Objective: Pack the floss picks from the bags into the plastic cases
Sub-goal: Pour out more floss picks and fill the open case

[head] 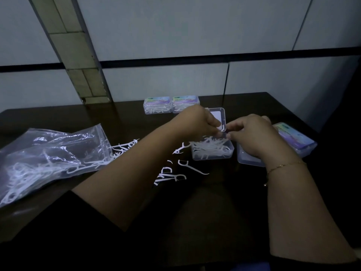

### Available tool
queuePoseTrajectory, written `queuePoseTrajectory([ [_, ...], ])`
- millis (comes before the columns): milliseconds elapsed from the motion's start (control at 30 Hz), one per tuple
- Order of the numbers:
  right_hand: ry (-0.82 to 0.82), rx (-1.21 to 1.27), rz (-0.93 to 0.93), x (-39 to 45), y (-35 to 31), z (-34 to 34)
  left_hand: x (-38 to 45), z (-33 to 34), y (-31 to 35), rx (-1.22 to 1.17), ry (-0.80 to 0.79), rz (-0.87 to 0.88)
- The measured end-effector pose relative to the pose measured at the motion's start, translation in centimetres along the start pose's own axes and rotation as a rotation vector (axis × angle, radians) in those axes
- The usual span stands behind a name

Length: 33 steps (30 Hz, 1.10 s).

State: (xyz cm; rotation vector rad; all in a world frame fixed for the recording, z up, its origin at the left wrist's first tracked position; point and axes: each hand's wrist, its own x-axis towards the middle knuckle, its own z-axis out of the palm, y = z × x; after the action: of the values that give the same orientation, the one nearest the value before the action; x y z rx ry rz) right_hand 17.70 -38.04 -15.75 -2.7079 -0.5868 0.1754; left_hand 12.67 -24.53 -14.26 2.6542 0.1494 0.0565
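Observation:
An open clear plastic case [213, 153] full of white floss picks sits mid-table, its lid [219, 116] raised behind it. My left hand [197, 122] and my right hand [252, 133] meet just above the case, both pinching a white floss pick [222, 129] between the fingertips. Loose floss picks [181, 173] lie on the dark table in front of the case. Two clear zip bags [48, 157] holding more picks lie at the left, with picks spilling from the opening.
Two closed, filled cases [172, 104] with coloured labels stand at the table's far edge. Another labelled case [297, 141] lies at the right, partly behind my right hand, with a clear case [248, 159] under my wrist. A tiled wall rises behind the table.

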Motion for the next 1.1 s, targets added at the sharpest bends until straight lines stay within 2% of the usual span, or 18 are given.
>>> queuePoseTrajectory([
  [100, -0.012, -0.045, 0.004, 0.0, 0.0, -0.1, -0.5, 0.1, -1.0, -0.133, 0.021, -0.019],
  [333, 0.011, -0.098, -0.024, -0.4, -0.5, 0.3, -3.6, 1.0, -4.5, -0.306, 0.275, -0.154],
  [500, 0.035, -0.146, -0.042, -0.5, -0.9, 1.0, -4.8, 2.9, -5.5, -0.214, 0.337, -0.23],
  [600, 0.007, -0.164, 0.001, -0.5, -0.7, 0.8, -5.0, 2.8, -5.8, -0.269, 0.283, -0.223],
  [667, -0.023, -0.171, 0.026, -0.3, -0.7, 0.7, -5.1, 2.9, -5.8, -0.213, 0.228, -0.2],
  [767, -0.042, -0.252, 0.03, 0.0, -0.9, 0.8, -5.0, 3.2, -5.5, 0.011, 0.188, -0.156],
  [1000, -0.005, -0.167, -0.027, 0.2, -0.9, 1.5, -4.7, 3.3, -6.5, 0.137, 0.235, -0.17],
  [1100, -0.002, -0.205, -0.038, -0.1, -1.2, 1.6, -4.8, 3.6, -6.3, 0.215, 0.262, -0.149],
])
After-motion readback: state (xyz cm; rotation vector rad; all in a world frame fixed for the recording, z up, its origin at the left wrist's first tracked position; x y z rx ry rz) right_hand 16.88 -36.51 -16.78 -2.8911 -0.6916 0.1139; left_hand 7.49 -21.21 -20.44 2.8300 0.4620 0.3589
